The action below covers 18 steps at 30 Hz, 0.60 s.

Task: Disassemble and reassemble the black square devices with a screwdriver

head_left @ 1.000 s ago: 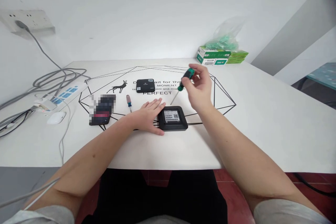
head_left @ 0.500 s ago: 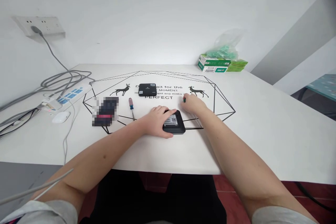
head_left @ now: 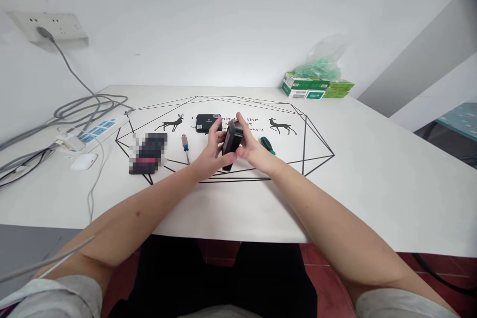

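Between my two hands a black plastic box [head_left: 231,144] is held up on edge, its narrow side toward me. My left hand [head_left: 214,153] grips it from the left, thumb along the near side. From the right, my right hand [head_left: 251,146] has its fingers and thumb around the other face. The label seen on the box before is turned out of sight. Just right of my right hand lies a screwdriver with a green and black handle [head_left: 267,145]; its shaft is hidden by my hand. A second screwdriver [head_left: 185,146], red and blue handled, lies left of my left hand.
Behind my hands sits a flat black box [head_left: 207,122]. A pixelated dark object [head_left: 149,153], a white earbud case [head_left: 84,161], a power strip [head_left: 102,130] and coiled cables [head_left: 89,107] are on the left. Green and white boxes [head_left: 305,83] under a plastic bag [head_left: 320,62] stand back right.
The black box has been lifted from lying flat and turned on edge. My right hand has let go of the green-handled screwdriver and moved left onto the box.
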Motion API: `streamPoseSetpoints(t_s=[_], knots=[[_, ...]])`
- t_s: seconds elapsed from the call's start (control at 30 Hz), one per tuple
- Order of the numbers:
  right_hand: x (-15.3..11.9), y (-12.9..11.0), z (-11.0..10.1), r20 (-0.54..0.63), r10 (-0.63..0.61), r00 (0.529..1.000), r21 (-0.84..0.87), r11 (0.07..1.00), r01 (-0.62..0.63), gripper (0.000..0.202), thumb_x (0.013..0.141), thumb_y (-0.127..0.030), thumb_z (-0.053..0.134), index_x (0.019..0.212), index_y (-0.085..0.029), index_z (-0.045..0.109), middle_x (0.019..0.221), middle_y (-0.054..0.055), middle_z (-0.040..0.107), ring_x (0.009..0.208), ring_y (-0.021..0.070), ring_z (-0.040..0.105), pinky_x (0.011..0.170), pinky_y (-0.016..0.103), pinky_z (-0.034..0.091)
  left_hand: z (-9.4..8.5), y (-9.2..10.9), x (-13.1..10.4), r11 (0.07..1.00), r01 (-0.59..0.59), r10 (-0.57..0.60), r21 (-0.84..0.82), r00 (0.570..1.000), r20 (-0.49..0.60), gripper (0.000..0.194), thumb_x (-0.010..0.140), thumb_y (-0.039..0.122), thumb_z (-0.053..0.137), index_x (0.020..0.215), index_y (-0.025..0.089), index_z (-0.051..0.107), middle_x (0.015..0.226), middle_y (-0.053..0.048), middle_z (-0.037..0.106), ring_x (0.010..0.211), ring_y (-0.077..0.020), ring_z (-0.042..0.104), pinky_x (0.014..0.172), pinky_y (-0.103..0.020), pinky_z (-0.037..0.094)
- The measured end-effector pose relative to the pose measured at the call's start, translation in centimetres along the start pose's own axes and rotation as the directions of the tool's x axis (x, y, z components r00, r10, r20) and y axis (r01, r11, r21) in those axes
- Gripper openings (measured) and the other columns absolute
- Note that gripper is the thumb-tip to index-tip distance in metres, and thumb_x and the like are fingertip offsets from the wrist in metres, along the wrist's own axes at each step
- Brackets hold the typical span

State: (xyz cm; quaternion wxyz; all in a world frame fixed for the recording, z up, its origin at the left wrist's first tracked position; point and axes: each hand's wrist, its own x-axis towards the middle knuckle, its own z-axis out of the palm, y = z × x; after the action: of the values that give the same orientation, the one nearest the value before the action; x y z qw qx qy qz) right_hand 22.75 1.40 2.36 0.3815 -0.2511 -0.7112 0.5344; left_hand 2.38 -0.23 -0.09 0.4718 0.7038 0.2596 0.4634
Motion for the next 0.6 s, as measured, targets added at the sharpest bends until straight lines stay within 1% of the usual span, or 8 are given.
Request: streamPoseSetpoints(t_s=[0.03, 0.1, 0.17, 0.23, 0.33, 0.4, 0.5, 0.6], knots=[[0.0, -0.1, 0.3, 0.014, 0.004, 1.000, 0.001, 1.000, -0.004, 0.145, 0.071, -0.092, 0.080, 0.177, -0.046, -0.008, 0.186, 0.012, 0.020, 0.163, 0.0401, 0.039, 0.123, 0.066, 0.050, 0.0, 0.2, -0.1, 0.999, 0.002, -0.001, -0.044, 1.000, 0.018, 0.127, 0.091, 0.073, 0.081, 0.176, 0.038, -0.007, 0.164, -0.020, 0.041, 0.155, -0.0406, 0.045, 0.122, -0.064, 0.044], [-0.1, -0.3, 0.5, 0.008, 0.023, 1.000, -0.012, 1.000, -0.023, 0.148, 0.069, -0.083, 0.089, 0.177, -0.046, -0.006, 0.186, 0.011, 0.018, 0.164, 0.0421, 0.036, 0.118, 0.066, 0.055, 0.0, 0.7, -0.1, 0.994, 0.014, -0.006, -0.105, 0.997, 0.071, 0.129, 0.091, 0.072, 0.083, 0.175, 0.042, -0.011, 0.169, -0.019, 0.036, 0.158, -0.0401, 0.043, 0.123, -0.063, 0.045], [-0.1, -0.6, 0.2, -0.024, 0.029, 0.999, -0.073, 0.997, -0.030, 0.135, 0.076, -0.074, 0.088, 0.177, -0.048, 0.004, 0.185, 0.008, 0.022, 0.164, 0.0422, 0.035, 0.118, 0.067, 0.055, -0.1, 1.1, -0.1, 0.992, 0.043, -0.027, -0.121, 0.991, 0.130, 0.131, 0.092, 0.069, 0.084, 0.174, 0.046, -0.016, 0.175, -0.018, 0.031, 0.158, -0.0402, 0.045, 0.121, -0.063, 0.048], [0.0, -0.7, -0.3, -0.048, -0.003, 0.999, -0.216, 0.976, -0.008, 0.122, 0.082, -0.063, 0.086, 0.178, -0.046, 0.013, 0.183, 0.007, 0.028, 0.165, 0.0416, 0.034, 0.125, 0.070, 0.048, -0.2, 1.3, -0.1, 0.995, 0.066, -0.054, -0.072, 0.985, 0.162, 0.135, 0.091, 0.066, 0.086, 0.173, 0.049, -0.020, 0.180, -0.016, 0.025, 0.158, -0.0415, 0.046, 0.119, -0.063, 0.051], [0.0, -0.7, -0.9, -0.023, -0.057, 0.998, -0.522, 0.852, 0.036, 0.118, 0.076, -0.049, 0.087, 0.177, -0.033, 0.027, 0.180, 0.013, 0.035, 0.166, 0.0451, 0.032, 0.133, 0.073, 0.032, -0.8, 1.3, 0.0, 0.981, 0.039, -0.068, 0.191, 0.986, 0.150, 0.142, 0.086, 0.063, 0.090, 0.177, 0.039, -0.017, 0.186, -0.016, 0.011, 0.168, -0.0450, 0.028, 0.129, -0.063, 0.041], [0.0, -0.7, -1.1, 0.000, -0.041, 0.999, -0.698, 0.716, 0.029, 0.117, 0.071, -0.043, 0.088, 0.174, -0.027, 0.036, 0.178, 0.016, 0.039, 0.163, 0.0493, 0.035, 0.132, 0.074, 0.032, -1.3, 1.1, -0.1, 0.911, 0.009, -0.084, 0.412, 0.983, 0.165, 0.142, 0.084, 0.061, 0.091, 0.180, 0.028, -0.009, 0.188, -0.016, 0.005, 0.172, -0.0445, 0.013, 0.137, -0.061, 0.028], [-0.1, -0.6, -1.3, 0.018, 0.057, 0.998, -0.847, 0.531, -0.015, 0.111, 0.070, -0.043, 0.086, 0.171, -0.024, 0.043, 0.176, 0.018, 0.043, 0.154, 0.0528, 0.044, 0.122, 0.077, 0.042, -2.0, 0.7, -0.2, 0.768, -0.017, -0.158, 0.641, 0.964, 0.215, 0.129, 0.089, 0.062, 0.082, 0.181, 0.018, 0.003, 0.187, -0.018, 0.011, 0.172, -0.0420, 0.015, 0.140, -0.057, 0.022], [-0.1, -0.3, -1.6, 0.069, 0.136, 0.988, -0.894, 0.448, 0.000, 0.100, 0.075, -0.043, 0.083, 0.167, -0.021, 0.050, 0.171, 0.020, 0.051, 0.148, 0.0502, 0.052, 0.118, 0.074, 0.047, -2.3, 0.3, -0.2, 0.585, -0.020, -0.210, 0.811, 0.962, 0.176, 0.102, 0.102, 0.064, 0.063, 0.177, 0.007, 0.022, 0.183, -0.023, 0.025, 0.170, -0.0398, 0.025, 0.140, -0.055, 0.022]])
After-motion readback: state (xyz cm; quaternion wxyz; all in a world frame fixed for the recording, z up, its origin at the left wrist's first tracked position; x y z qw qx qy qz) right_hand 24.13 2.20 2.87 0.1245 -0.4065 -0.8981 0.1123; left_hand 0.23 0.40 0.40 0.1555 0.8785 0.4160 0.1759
